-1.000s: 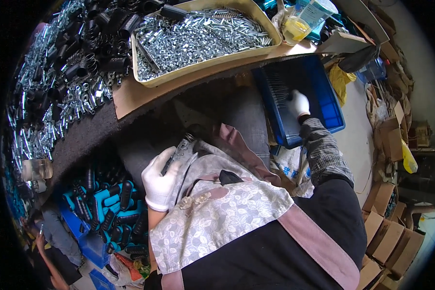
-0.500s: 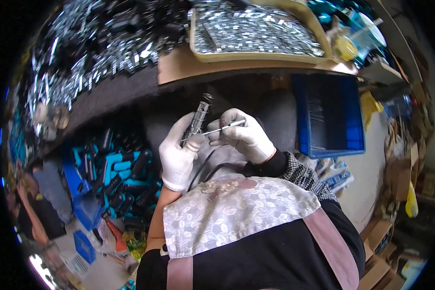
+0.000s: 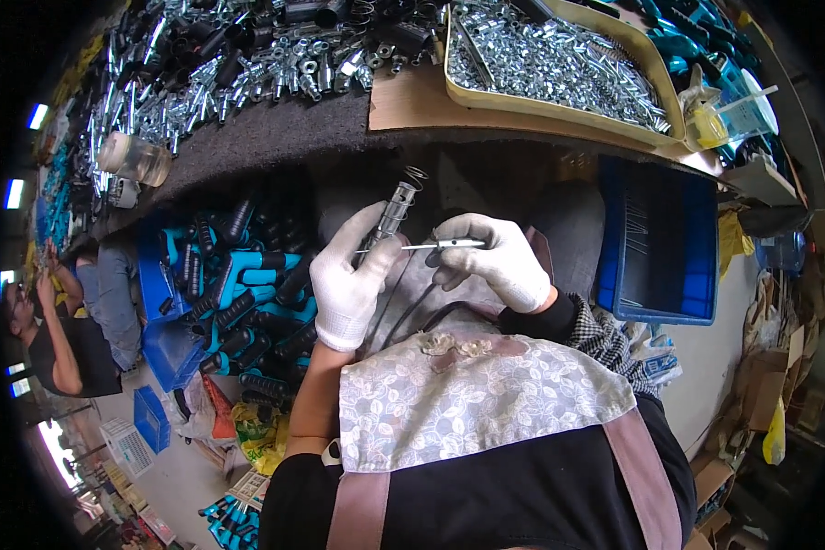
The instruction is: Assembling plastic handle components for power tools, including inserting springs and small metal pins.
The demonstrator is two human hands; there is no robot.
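Observation:
My left hand point(image 3: 346, 280), in a white glove, is closed round a metal cylinder with a coil spring point(image 3: 395, 211) wound about it. The cylinder tilts up to the right, and loose coils of the spring stick out past its top end. A thin metal rod with a thicker sleeve-like end point(image 3: 458, 244) is pinched in the gloved fingers of my right hand point(image 3: 500, 261). Its thin end reaches left to the cylinder near my left thumb; the thumb hides whether it enters there. Both hands are above my lap, in front of the patterned apron.
A cream tray point(image 3: 559, 112) of small metal parts stands on the bench, beside heaped metal fittings point(image 3: 293, 69) and a clear jar point(image 3: 136, 159). Below are a blue crate point(image 3: 665, 298) at right and teal-black handles point(image 3: 247, 284) at left. Another person point(image 3: 69, 344) sits far left.
The whole view has shifted, so bench and hands appear farther right. The rod lies more level now, still between the right fingers and the cylinder. Both hands keep their holds.

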